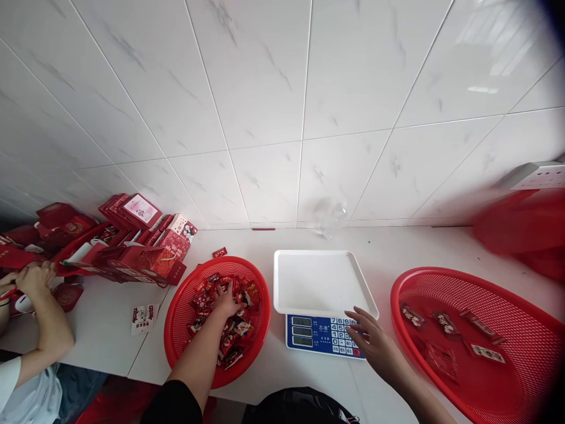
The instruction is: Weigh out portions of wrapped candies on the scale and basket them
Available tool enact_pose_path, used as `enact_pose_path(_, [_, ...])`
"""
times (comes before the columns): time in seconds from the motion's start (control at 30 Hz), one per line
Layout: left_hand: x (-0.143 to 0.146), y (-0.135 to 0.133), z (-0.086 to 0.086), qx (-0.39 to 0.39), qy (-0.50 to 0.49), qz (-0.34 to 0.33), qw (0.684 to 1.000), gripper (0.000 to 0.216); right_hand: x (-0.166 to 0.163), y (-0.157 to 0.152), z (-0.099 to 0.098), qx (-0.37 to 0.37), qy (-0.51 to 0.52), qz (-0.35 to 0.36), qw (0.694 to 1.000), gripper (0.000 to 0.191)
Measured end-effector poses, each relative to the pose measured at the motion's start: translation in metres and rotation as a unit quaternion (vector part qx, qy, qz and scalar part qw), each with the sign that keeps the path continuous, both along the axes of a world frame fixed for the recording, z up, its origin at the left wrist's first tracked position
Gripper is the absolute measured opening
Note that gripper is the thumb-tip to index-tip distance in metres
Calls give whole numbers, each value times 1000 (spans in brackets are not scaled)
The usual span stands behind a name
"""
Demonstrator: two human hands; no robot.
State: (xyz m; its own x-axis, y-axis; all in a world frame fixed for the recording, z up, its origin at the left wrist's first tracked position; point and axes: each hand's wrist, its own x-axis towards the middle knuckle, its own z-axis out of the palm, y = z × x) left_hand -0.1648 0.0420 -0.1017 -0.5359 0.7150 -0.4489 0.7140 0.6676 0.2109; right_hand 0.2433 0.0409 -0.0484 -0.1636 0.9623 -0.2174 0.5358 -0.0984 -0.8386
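Note:
My left hand [226,302] reaches into a round red plastic basket [171,335], its fingers spread over a heap of wrapped candies [233,343], mostly in red and dark wrappers. Nothing shows in its grasp. Over the right end of a digital scale's blue keypad [324,335], my right hand [374,341] hovers with fingers apart and holds nothing; whether a fingertip touches the keys I cannot tell. Behind the keypad lies the scale's white weighing tray [318,281], bare. Its displays are too small to read.
At right stands a larger red basket [399,318] with several wrapped bars [445,323]. Red gift boxes [154,259] pile up at left, beside another person's hands [37,277]. A flat printed packet [145,318] and one small candy [219,252] lie on the table. A tiled wall rises behind.

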Motion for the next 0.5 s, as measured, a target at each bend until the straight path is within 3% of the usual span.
enact_pose_path(0.17, [-5,-2,7,-4,63,-63,996,87,6,-4,-5,-4,8,-2,1000,39])
enact_pose_path(0.33, [-9,-17,8,17,49,-73,996,73,7,-3,-4,-18,9,2,1000,40])
enact_pose_path(0.5, [-17,-34,5,84,-31,3,996,68,-1,1,2,-9,-4,14,1000,39])
